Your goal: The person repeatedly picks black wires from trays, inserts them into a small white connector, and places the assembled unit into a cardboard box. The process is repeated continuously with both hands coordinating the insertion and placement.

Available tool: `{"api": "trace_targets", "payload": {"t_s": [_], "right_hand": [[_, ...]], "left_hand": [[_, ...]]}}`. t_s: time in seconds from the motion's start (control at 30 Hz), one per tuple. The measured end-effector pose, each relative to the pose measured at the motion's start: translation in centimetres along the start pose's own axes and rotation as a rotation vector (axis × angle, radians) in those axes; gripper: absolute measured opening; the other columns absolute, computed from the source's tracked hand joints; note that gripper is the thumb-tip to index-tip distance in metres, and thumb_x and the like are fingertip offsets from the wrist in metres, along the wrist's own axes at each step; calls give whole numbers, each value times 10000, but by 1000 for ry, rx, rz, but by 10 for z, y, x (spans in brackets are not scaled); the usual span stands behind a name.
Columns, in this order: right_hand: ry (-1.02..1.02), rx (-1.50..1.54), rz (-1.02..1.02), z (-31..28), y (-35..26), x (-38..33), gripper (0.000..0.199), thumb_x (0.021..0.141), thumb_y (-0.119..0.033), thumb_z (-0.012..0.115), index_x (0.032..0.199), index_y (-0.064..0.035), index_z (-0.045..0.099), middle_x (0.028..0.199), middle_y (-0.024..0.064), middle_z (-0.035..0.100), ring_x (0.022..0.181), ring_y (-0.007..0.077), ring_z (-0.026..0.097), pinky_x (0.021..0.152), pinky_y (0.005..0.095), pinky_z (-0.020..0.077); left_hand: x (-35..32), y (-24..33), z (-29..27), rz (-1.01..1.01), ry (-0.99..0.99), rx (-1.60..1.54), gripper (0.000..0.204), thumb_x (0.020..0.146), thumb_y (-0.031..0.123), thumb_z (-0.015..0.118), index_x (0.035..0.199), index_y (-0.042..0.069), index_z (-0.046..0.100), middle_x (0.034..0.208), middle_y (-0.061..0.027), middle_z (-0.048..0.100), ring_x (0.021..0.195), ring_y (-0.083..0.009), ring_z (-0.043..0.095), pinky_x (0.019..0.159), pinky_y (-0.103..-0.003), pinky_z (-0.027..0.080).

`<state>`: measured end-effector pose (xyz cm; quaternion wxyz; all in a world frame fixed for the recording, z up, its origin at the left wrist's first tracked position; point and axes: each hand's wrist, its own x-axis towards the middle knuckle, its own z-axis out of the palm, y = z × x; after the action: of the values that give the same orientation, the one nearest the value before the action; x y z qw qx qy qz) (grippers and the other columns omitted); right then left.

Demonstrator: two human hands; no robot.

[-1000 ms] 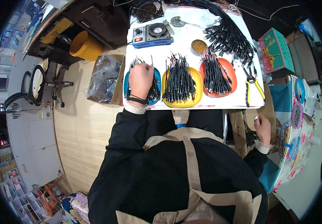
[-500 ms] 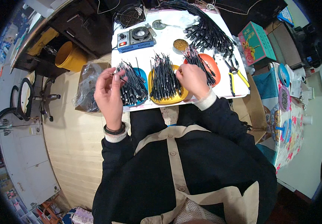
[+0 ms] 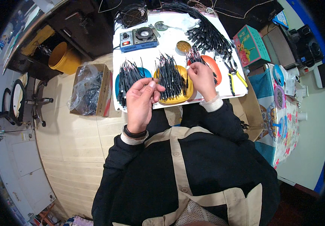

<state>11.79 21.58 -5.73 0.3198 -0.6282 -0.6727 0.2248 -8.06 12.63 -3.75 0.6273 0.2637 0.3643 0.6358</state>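
My left hand (image 3: pixel 141 100) is raised in front of the blue and yellow trays, thumb and fingers pinched on a thin black cable, mostly hidden. My right hand (image 3: pixel 204 81) pinches a short black cable (image 3: pixel 187 81) over the right side of the yellow tray (image 3: pixel 189 94). Short black cables (image 3: pixel 170 77) with thin stripped ends lie bundled on that tray. More black cables (image 3: pixel 128 77) fill the blue tray (image 3: pixel 117 84) at left. The orange tray (image 3: pixel 214 66), partly behind my right hand, carries another bundle (image 3: pixel 195 56).
A blue solder pot (image 3: pixel 139 39) and a round tin of amber material (image 3: pixel 183 46) stand farther back. Long black cables (image 3: pixel 209 35) spread at the back right. Yellow-handled pliers (image 3: pixel 236 75) lie at the right edge. A carton (image 3: pixel 101 90) with plastic stands left of the table.
My left hand has moved right, from the blue tray to in front of the yellow one. My right hand has shifted slightly right, and a short cable now shows below its fingers.
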Motion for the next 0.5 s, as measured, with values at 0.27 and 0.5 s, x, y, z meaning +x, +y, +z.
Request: {"api": "trace_targets", "payload": {"t_s": [0.27, 0.5], "right_hand": [[-460, 766, -72, -24, -57, -72, 112, 932, -56, 565, 996, 32, 592, 794, -20, 594, 657, 8, 519, 573, 160, 413], [-517, 650, -106, -26, -58, -84, 100, 931, -56, 562, 973, 32, 586, 756, -18, 569, 638, 17, 508, 563, 170, 411]], "left_hand": [[-13, 8, 21, -48, 29, -62, 129, 930, 70, 587, 991, -37, 626, 1023, -154, 678, 955, -191, 664, 784, -286, 555], [-28, 3, 28, -27, -21, -80, 135, 918, 39, 587, 1010, -47, 635, 1058, -191, 669, 999, -236, 655, 828, -310, 546]]}}
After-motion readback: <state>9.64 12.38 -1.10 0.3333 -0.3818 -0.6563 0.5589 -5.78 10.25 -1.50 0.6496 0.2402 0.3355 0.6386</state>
